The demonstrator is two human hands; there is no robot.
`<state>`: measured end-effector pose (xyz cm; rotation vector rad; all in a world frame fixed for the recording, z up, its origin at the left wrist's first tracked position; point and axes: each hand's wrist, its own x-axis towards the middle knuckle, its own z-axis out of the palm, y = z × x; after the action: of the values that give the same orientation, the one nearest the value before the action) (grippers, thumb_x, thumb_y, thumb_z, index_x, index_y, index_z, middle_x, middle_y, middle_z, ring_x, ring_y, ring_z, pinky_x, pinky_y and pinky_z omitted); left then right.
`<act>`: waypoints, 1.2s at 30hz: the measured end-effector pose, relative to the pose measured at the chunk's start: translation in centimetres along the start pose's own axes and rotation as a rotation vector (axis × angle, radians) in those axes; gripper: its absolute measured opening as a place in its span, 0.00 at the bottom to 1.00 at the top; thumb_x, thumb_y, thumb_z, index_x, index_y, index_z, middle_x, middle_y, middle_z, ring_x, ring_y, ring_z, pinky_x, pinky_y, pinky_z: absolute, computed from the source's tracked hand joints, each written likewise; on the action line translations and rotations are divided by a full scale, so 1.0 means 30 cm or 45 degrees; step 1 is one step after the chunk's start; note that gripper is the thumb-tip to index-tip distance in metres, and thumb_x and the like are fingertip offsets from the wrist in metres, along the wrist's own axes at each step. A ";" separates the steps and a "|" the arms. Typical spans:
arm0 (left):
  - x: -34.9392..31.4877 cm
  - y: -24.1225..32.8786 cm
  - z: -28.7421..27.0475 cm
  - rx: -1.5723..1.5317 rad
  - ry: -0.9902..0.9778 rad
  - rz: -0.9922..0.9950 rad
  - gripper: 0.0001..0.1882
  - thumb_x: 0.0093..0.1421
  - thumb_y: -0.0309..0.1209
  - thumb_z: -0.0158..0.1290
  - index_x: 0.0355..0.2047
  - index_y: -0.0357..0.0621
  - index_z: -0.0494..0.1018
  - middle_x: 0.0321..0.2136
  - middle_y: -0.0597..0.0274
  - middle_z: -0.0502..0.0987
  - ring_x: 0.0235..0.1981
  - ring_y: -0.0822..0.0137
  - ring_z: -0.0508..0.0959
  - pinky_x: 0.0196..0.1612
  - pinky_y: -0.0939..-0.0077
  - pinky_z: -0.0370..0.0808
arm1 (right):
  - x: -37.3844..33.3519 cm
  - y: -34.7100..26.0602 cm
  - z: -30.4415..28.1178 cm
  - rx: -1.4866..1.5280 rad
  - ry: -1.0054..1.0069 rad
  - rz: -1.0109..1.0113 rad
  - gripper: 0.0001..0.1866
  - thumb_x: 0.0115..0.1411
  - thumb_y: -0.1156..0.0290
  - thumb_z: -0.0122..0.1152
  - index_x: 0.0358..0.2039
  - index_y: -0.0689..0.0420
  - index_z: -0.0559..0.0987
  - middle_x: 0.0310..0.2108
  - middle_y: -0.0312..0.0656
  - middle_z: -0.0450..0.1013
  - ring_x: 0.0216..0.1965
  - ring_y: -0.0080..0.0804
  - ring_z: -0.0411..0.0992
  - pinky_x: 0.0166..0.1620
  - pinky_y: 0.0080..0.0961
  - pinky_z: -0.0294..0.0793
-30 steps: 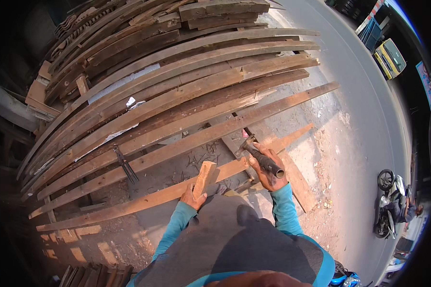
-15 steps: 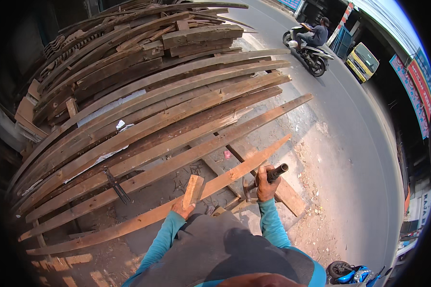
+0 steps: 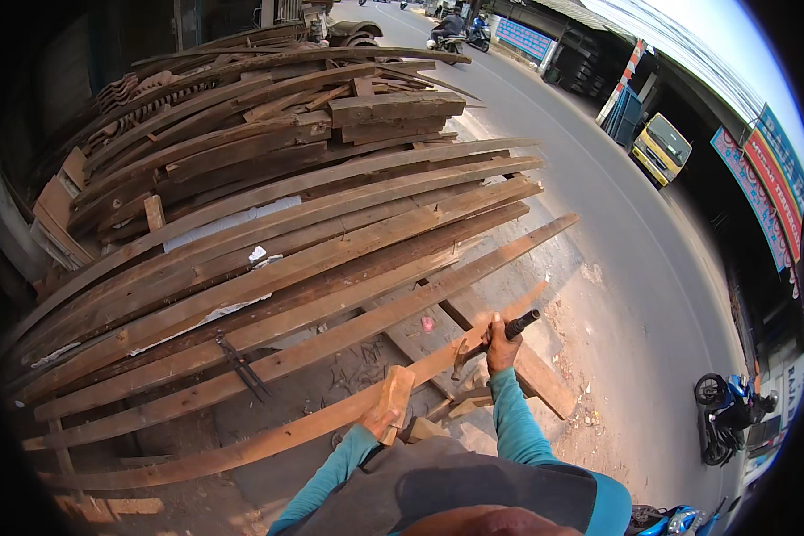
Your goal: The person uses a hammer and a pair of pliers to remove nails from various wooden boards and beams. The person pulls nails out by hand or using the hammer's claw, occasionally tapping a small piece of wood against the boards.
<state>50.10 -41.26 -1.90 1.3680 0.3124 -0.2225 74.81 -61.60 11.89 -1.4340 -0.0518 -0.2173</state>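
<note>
My left hand (image 3: 381,421) is closed round a short wooden block (image 3: 397,393), which it holds tilted against a long reddish-brown beam (image 3: 286,439). In my right hand (image 3: 501,348) is a hammer (image 3: 460,359). The black end of its handle points up and right past my fist, and its metal head shows left of my fingers, over the beam. This beam runs from the lower left to the upper right, just ahead of my body. A pair of long-handled pincers (image 3: 241,366) rests across the neighbouring beams on the left.
Several long beams (image 3: 330,259) lie side by side ahead, with stacked old timber (image 3: 241,152) and roof tiles (image 3: 121,92) behind. Loose nails (image 3: 357,371) litter the ground. A road (image 3: 634,259) curves along the right, with a yellow truck (image 3: 661,147) and motorbikes (image 3: 724,415).
My view has shifted, so the beams sit lower. The block has turned and tilts more to the right. The near motorbike has ridden off up the road; another has appeared at the right.
</note>
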 end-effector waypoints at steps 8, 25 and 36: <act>0.070 -0.114 0.033 -0.074 0.084 -0.056 0.29 0.64 0.46 0.56 0.56 0.35 0.72 0.43 0.53 0.80 0.43 0.63 0.81 0.46 0.66 0.79 | -0.004 -0.051 -0.025 -0.149 -0.156 0.045 0.16 0.64 0.59 0.68 0.29 0.60 0.78 0.21 0.33 0.72 0.23 0.19 0.69 0.28 0.22 0.68; 0.242 -0.255 0.211 -0.246 0.457 0.062 0.25 0.67 0.43 0.54 0.54 0.34 0.70 0.41 0.59 0.76 0.39 0.66 0.76 0.42 0.70 0.76 | 0.252 -0.168 -0.139 0.200 -0.772 0.170 0.18 0.67 0.52 0.63 0.31 0.56 0.79 0.17 0.27 0.64 0.18 0.17 0.64 0.22 0.21 0.65; 0.210 -0.118 0.344 -0.651 0.498 0.021 0.24 0.69 0.44 0.52 0.54 0.37 0.66 0.38 0.49 0.79 0.32 0.57 0.83 0.34 0.62 0.85 | 0.190 -0.243 -0.174 0.154 -0.831 0.103 0.19 0.66 0.59 0.64 0.45 0.63 0.81 0.30 0.38 0.77 0.28 0.19 0.69 0.32 0.21 0.70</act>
<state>55.73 -51.89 -5.59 0.8974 0.6365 0.1388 78.58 -68.30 19.23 -1.3319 -0.5296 0.3228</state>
